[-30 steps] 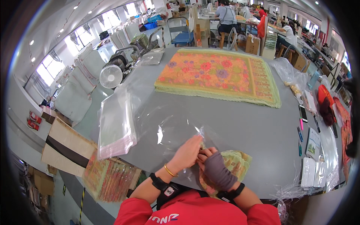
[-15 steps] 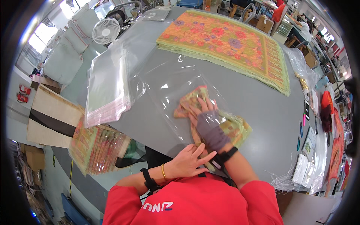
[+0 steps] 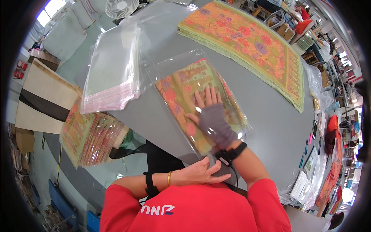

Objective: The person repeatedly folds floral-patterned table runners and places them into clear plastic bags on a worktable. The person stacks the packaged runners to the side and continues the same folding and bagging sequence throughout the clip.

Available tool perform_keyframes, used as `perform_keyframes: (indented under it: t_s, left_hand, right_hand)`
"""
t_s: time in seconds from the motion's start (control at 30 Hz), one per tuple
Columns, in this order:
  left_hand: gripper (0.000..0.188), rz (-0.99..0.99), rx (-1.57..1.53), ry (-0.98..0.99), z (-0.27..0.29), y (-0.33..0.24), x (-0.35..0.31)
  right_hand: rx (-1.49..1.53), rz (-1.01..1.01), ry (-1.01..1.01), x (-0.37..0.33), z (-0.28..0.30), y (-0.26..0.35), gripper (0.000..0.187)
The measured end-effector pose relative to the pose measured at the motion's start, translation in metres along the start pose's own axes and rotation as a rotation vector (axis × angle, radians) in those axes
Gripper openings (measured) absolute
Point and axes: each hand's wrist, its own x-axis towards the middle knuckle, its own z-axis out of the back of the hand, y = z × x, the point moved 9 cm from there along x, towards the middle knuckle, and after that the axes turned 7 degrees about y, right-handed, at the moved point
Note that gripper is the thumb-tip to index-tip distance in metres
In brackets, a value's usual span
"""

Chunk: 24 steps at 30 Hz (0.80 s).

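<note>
A folded floral cloth (image 3: 176, 94) in orange and green lies flattened inside a clear plastic bag (image 3: 170, 62) on the grey table. My right hand (image 3: 210, 110), in a grey fingerless glove, rests flat on the cloth with fingers spread. It appears to be inside the bag, since plastic glare crosses the glove. At the bag's near end, by the table edge, is my left hand (image 3: 201, 170), palm turned partly up and fingers apart. Its thumb side is close to the bag's edge; whether it touches the plastic I cannot tell.
A stack of clear bags (image 3: 112, 69) lies at left. Behind on the right is a pile of matching floral cloths (image 3: 247, 42). Bagged cloths (image 3: 92, 143) stand in a box below the table's left edge. Pens (image 3: 306, 147) and plastic packets (image 3: 299, 185) lie along the right edge.
The bunched cloth has been spread out flat in the bag. My right hand is still on it, fingers spread. My left hand has turned slightly and stays at the near edge. The view has shifted.
</note>
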Motion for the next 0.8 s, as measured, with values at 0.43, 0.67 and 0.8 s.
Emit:
perform_keyframes:
  t_s: [0.43, 0.67, 0.8]
  left_hand:
    - [0.055, -0.088, -0.312, -0.047, 0.021, 0.005, 0.004]
    - [0.021, 0.472, -0.300, -0.309, 0.042, 0.257, -0.045]
    - [0.054, 0.572, -0.386, -0.094, -0.033, 0.362, -0.066]
  right_hand:
    - [0.055, -0.010, -0.072, 0.077, -0.017, 0.012, 0.088]
    - [-0.007, -0.015, -0.204, 0.117, -0.026, -0.016, 0.072]
    - [-0.079, -0.051, -0.153, 0.108, -0.022, -0.029, 0.078]
